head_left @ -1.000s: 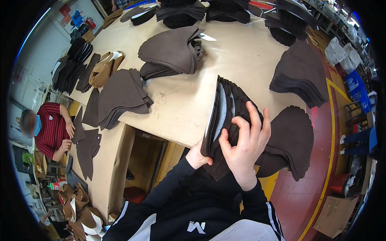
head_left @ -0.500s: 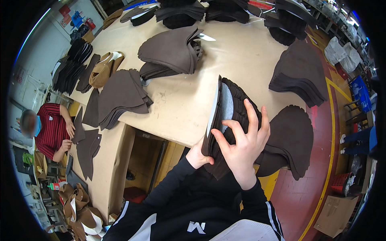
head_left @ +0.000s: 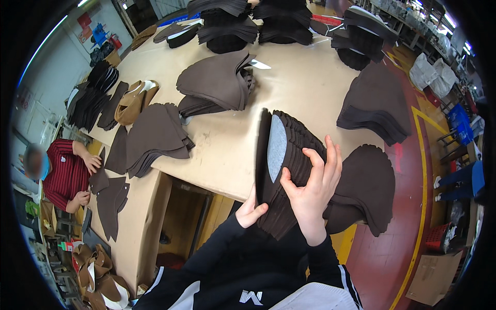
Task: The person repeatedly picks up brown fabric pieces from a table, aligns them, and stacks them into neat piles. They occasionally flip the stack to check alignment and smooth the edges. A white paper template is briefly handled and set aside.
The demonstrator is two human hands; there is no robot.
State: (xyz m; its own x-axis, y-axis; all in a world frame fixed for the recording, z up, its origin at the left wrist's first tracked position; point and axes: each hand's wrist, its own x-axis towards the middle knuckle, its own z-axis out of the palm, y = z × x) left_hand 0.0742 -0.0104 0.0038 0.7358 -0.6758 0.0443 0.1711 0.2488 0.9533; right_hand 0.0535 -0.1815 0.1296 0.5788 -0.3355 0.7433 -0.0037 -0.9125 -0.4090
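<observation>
Both hands on one stack of dark brown felt pieces [head_left: 289, 170], held upright on edge over the near rim of the desk [head_left: 232, 150], just in front of the body. Left hand [head_left: 251, 211] under the stack's lower left corner, fingers curled shut against the bottom pieces. Right hand [head_left: 312, 186] on the near face — fingers spread apart and pressed flat, thumb hooked into a gap that bares a grey inner side [head_left: 276, 147] of one piece. Just right of the stack, a flat scalloped pile [head_left: 369, 186] of the same brown pieces at the desk's edge; beyond it, another fanned pile [head_left: 377, 103]. Further back in the middle, a taller heap [head_left: 217, 85], and to its left a lower fanned heap [head_left: 155, 134] beside tan pieces [head_left: 133, 101]. Far left — a seated person in a red striped top [head_left: 64, 173], hands on loose brown pieces at a lower side surface.
</observation>
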